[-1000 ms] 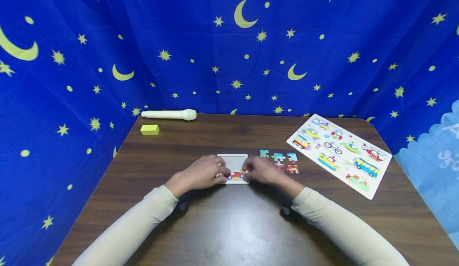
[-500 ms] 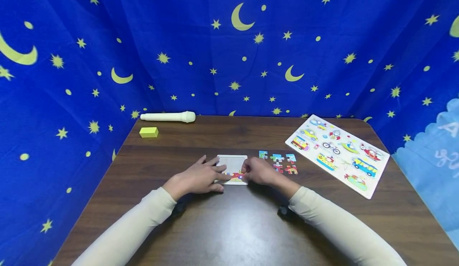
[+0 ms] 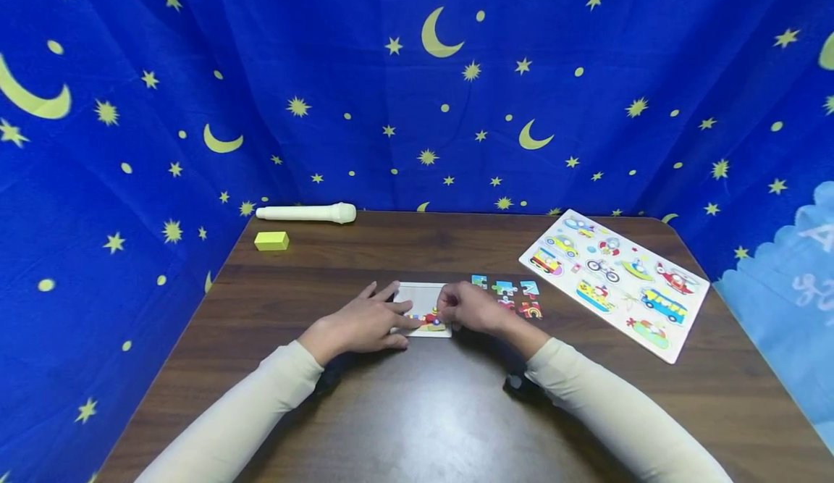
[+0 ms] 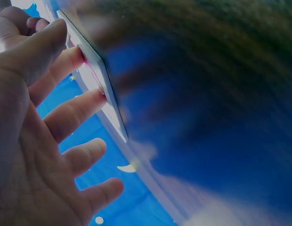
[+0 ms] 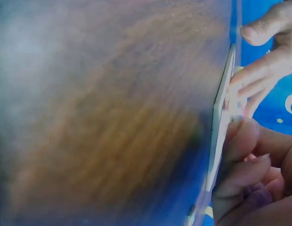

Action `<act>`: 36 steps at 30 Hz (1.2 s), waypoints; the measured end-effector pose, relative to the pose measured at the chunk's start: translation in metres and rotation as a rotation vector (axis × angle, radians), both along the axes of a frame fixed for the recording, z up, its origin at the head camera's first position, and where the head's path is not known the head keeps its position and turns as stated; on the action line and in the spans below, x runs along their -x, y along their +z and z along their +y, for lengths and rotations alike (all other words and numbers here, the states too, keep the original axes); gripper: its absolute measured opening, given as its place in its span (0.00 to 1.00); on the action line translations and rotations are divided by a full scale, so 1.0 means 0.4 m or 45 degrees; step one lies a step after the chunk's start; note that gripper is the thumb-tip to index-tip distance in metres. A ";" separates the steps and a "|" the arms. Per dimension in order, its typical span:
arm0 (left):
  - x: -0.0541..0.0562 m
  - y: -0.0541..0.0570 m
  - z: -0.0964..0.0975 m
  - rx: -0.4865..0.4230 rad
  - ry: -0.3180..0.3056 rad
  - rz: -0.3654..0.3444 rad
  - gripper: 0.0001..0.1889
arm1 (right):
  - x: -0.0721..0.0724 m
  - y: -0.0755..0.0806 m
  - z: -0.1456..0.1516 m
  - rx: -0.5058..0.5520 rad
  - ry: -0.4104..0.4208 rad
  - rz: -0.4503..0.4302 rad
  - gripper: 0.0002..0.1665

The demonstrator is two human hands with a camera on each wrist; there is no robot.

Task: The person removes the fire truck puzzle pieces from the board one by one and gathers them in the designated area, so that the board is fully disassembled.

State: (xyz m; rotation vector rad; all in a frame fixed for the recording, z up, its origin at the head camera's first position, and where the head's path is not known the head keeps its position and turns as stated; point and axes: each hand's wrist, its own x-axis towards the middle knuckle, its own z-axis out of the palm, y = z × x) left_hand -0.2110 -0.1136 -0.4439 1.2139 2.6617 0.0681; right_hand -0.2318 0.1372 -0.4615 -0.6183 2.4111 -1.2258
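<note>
A small white puzzle tray [image 3: 423,294] lies mid-table, with red and yellow jigsaw pieces [image 3: 433,326] along its near edge. My left hand [image 3: 362,321] has its fingers spread, and in the left wrist view two fingertips [image 4: 100,96] press onto the tray's face. At the tray's right side, my right hand [image 3: 470,308] has curled fingers and pinches a puzzle piece [image 5: 236,117], mostly hidden by thumb and forefinger. Several loose jigsaw pieces [image 3: 504,288], blue and red, lie just right of that hand.
A white board with vehicle pictures [image 3: 615,284] lies slanted at the right. Toward the back left are a white toy microphone [image 3: 306,213] and a yellow block [image 3: 271,241]. A blue curtain with moons and stars [image 3: 365,70] borders the wooden table [image 3: 417,410].
My left hand's fingers have uncurled and spread, its fingertips now lying on the tray's pieces. The right hand stays at the tray's right side, shifting only slightly.
</note>
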 end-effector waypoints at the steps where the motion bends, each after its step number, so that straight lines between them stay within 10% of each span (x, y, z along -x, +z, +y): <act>1: 0.000 0.000 -0.001 -0.004 0.002 -0.004 0.24 | -0.001 0.000 0.002 0.029 -0.013 -0.028 0.06; 9: 0.000 -0.007 -0.004 0.002 0.017 -0.009 0.24 | -0.011 0.009 0.091 0.175 -0.089 -0.121 0.03; 23: -0.009 -0.014 -0.010 -0.009 0.034 -0.039 0.23 | -0.045 0.015 0.398 0.009 -0.244 -0.102 0.03; 36: 0.001 -0.006 -0.008 -0.049 0.004 -0.022 0.23 | -0.078 0.010 0.404 -0.160 -0.250 -0.127 0.05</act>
